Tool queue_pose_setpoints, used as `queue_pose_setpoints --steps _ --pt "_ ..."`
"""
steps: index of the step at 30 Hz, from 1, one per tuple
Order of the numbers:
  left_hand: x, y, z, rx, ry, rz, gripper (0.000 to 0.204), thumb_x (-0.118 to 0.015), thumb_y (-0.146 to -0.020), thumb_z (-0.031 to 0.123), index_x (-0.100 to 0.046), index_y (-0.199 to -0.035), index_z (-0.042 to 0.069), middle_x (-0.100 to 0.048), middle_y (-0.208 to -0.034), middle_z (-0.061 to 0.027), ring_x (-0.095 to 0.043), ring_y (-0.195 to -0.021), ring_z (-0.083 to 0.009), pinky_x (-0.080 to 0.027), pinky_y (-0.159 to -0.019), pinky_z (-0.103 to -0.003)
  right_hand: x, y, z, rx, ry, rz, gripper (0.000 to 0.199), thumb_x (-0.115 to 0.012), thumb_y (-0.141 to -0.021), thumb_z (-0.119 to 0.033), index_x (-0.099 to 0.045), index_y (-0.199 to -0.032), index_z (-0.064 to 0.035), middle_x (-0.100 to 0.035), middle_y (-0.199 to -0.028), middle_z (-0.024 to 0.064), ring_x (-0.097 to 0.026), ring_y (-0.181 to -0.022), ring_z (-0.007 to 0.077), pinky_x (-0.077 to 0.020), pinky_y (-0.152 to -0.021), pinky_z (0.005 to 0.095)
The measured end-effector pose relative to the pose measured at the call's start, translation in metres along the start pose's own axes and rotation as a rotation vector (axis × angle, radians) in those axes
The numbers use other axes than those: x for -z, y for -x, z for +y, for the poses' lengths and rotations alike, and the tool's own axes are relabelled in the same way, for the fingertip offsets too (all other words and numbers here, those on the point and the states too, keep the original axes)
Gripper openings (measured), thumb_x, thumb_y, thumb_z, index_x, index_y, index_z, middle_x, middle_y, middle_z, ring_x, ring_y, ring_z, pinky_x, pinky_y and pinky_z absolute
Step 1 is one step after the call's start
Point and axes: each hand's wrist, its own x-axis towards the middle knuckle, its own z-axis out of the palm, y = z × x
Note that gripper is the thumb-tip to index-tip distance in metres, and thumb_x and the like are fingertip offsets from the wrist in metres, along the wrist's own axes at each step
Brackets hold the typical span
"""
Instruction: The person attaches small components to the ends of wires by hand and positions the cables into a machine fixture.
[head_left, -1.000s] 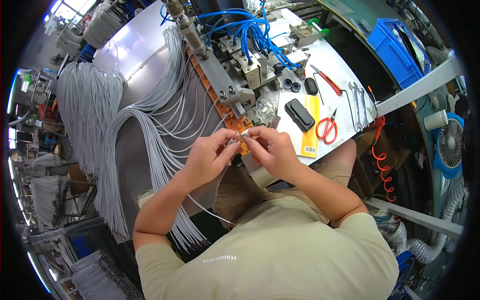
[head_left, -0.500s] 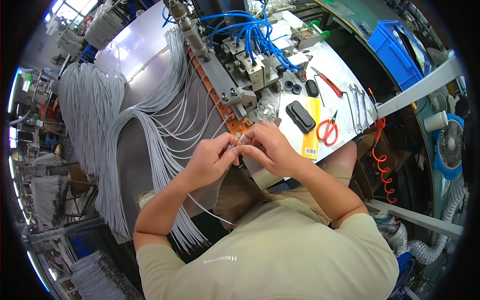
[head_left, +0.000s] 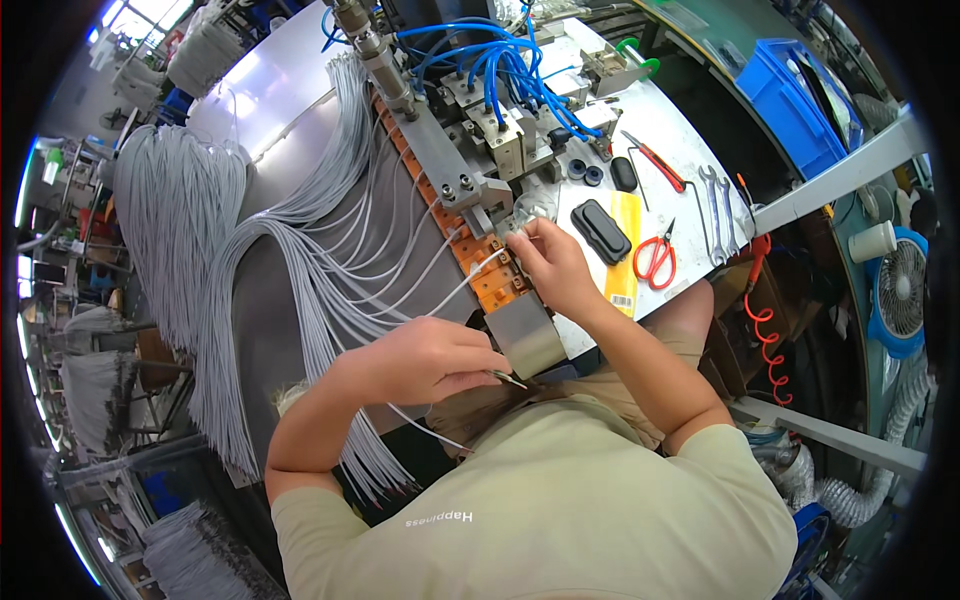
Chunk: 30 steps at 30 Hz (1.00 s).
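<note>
Head view: left hand pinches a grey wire, right hand seemingly presses another wire's end into the orange fixture.

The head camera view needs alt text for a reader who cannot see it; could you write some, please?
A person's right hand presses a grey wire into an orange holder strip on a workbench machine, while the left hand pinches another wire end near the lap. Red scissors lie beside them.

The left hand sits low with its fingers pinched together; the right hand reaches forward, arm bent, fingers curled.
</note>
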Motion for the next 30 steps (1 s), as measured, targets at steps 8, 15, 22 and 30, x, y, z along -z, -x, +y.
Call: queue_pose_setpoints --steps 8,15,22,30 --pt "0.007 -0.003 -0.008 0.625 0.452 0.023 0.011 -0.069 -0.090 0.004 -0.067 -0.099 -0.001 -0.070 -0.077 -0.0056 -0.066 -0.065 -0.0087 -0.053 -0.059 -0.025 0.008 -0.012 -0.004 -0.213 -0.072 -0.085 0.019 -0.064 -0.098 -0.020 -0.057 -0.089 -0.0040 -0.054 -0.068 -0.0043 -0.042 -0.059 0.0024 -0.0341 -0.051 0.0231" --pt "-0.015 0.003 -0.044 0.676 0.492 0.331 0.010 -0.066 -0.093 0.004 -0.063 -0.100 -0.002 -0.069 -0.077 -0.0041 -0.064 -0.065 -0.0075 -0.051 -0.056 -0.023 0.007 -0.003 -0.010 -0.172 0.024 -0.001 0.022 -0.065 -0.098 -0.023 -0.058 -0.089 -0.0036 -0.052 -0.066 -0.0042 -0.042 -0.058 0.0031 -0.0343 -0.051 0.0231" --pt "-0.001 -0.001 -0.028 0.716 0.599 0.348 0.014 -0.064 -0.095 0.005 -0.060 -0.106 -0.002 -0.069 -0.086 -0.0046 -0.063 -0.071 -0.0065 -0.049 -0.061 -0.021 0.005 0.047 -0.055 0.256 0.214 0.029 0.012 -0.067 -0.093 -0.013 -0.061 -0.095 -0.0021 -0.057 -0.066 0.0022 -0.048 -0.055 0.0114 -0.0385 -0.057 0.0286" --pt "-0.015 -0.003 -0.029 0.628 0.513 0.502 0.013 -0.065 -0.095 0.007 -0.062 -0.105 -0.001 -0.069 -0.080 -0.0017 -0.063 -0.069 -0.0061 -0.050 -0.060 -0.021 -0.008 0.039 -0.049 0.516 0.438 0.014 0.014 -0.070 -0.087 -0.007 -0.064 -0.098 -0.0022 -0.062 -0.066 0.0073 -0.056 -0.058 0.0238 -0.0399 -0.066 0.0357"
